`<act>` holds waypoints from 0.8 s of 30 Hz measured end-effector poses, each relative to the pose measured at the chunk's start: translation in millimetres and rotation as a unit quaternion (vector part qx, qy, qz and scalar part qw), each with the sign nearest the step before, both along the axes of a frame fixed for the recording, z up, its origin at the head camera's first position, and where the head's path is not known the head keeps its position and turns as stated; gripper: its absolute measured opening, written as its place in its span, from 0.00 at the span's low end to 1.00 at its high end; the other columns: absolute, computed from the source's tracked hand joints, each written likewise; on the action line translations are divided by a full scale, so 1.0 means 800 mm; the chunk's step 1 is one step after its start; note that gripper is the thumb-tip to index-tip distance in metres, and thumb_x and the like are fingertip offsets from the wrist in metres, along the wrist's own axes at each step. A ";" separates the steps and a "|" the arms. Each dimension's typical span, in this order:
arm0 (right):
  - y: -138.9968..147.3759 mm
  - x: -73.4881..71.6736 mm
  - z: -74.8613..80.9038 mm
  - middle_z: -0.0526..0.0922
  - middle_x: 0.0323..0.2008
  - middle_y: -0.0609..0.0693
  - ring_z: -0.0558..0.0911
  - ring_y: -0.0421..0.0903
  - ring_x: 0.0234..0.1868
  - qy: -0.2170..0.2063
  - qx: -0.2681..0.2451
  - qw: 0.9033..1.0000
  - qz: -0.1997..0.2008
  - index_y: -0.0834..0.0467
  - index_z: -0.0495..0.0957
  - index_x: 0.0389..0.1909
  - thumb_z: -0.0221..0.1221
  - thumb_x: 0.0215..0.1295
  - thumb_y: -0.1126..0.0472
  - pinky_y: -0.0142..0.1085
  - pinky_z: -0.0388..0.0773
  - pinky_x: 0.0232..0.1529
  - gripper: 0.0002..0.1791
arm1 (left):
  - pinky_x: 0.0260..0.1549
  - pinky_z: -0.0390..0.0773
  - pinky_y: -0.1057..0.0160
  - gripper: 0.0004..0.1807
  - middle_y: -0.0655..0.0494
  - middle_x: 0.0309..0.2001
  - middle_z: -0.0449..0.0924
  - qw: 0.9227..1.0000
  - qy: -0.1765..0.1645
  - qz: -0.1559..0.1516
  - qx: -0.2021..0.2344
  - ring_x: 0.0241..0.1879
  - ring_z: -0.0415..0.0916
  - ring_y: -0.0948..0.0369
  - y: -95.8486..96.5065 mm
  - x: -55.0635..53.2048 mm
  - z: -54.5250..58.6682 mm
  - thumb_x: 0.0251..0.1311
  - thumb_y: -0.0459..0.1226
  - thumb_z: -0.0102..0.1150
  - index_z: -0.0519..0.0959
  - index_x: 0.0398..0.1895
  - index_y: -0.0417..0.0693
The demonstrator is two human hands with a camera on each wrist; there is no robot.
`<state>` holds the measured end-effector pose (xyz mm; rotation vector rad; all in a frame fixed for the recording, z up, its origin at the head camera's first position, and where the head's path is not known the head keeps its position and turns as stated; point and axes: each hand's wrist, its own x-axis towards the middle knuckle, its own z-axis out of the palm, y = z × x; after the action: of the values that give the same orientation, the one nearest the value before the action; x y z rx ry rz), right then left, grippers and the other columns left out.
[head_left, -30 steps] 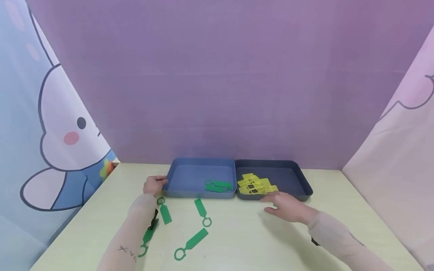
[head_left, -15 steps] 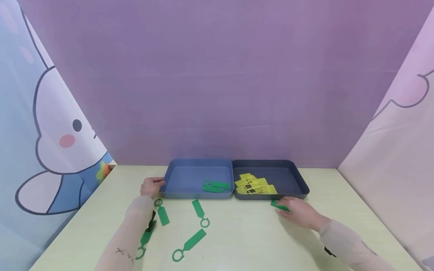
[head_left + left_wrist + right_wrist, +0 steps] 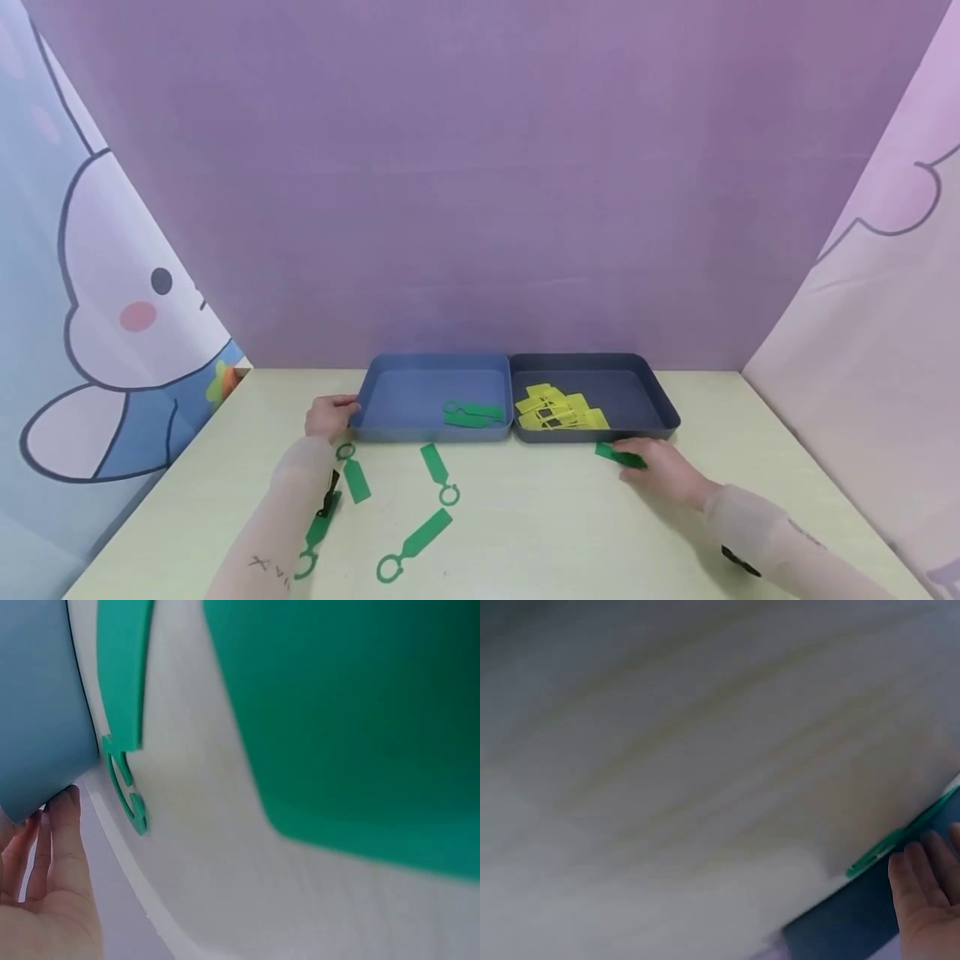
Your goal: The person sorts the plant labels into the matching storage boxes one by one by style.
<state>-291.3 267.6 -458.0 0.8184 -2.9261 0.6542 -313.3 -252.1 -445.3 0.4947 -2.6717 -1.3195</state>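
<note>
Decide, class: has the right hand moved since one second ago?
Yes. Against the dark tray in the head view, the right hand has shifted rightward, away from the yellow tags.

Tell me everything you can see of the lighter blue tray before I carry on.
The lighter blue tray is a shallow, open-topped rectangle with low walls and rounded corners, apparently plastic. It sits flat and upright on the table, its right side against the darker tray with no gap visible. The left hand touches its left end. Overlapping green tags, at least two, lie in its near right corner. Its underside is hidden.
</note>
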 end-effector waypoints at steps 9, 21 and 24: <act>0.003 -0.011 -0.005 0.83 0.43 0.57 0.80 0.54 0.45 -0.015 -0.023 1.000 -0.010 0.64 0.80 0.44 0.67 0.48 0.62 0.43 0.78 0.43 0.20 | 0.51 0.71 0.49 0.19 0.39 0.55 0.73 1.000 0.007 0.003 -0.011 0.53 0.72 0.44 -0.002 -0.003 -0.001 0.62 0.39 0.50 0.75 0.53 0.40; -0.005 -0.012 -0.005 0.84 0.36 0.51 0.80 0.44 0.37 -0.052 -0.066 0.995 -0.057 0.60 0.83 0.37 0.67 0.47 0.67 0.37 0.79 0.37 0.13 | 0.52 0.71 0.49 0.20 0.40 0.56 0.73 1.000 0.002 0.000 0.008 0.55 0.70 0.45 -0.007 -0.008 -0.007 0.62 0.40 0.49 0.75 0.54 0.41; -0.006 -0.011 -0.003 0.83 0.37 0.51 0.79 0.44 0.37 -0.053 -0.055 0.996 -0.054 0.60 0.83 0.38 0.67 0.47 0.67 0.37 0.79 0.37 0.13 | 0.52 0.71 0.49 0.19 0.39 0.56 0.72 1.000 0.002 0.001 0.016 0.55 0.70 0.44 -0.007 -0.008 -0.007 0.62 0.40 0.49 0.75 0.54 0.41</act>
<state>-300.1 262.7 -460.6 0.6276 -2.9699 0.8667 -320.1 -257.9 -450.8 0.4982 -2.6496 -1.3620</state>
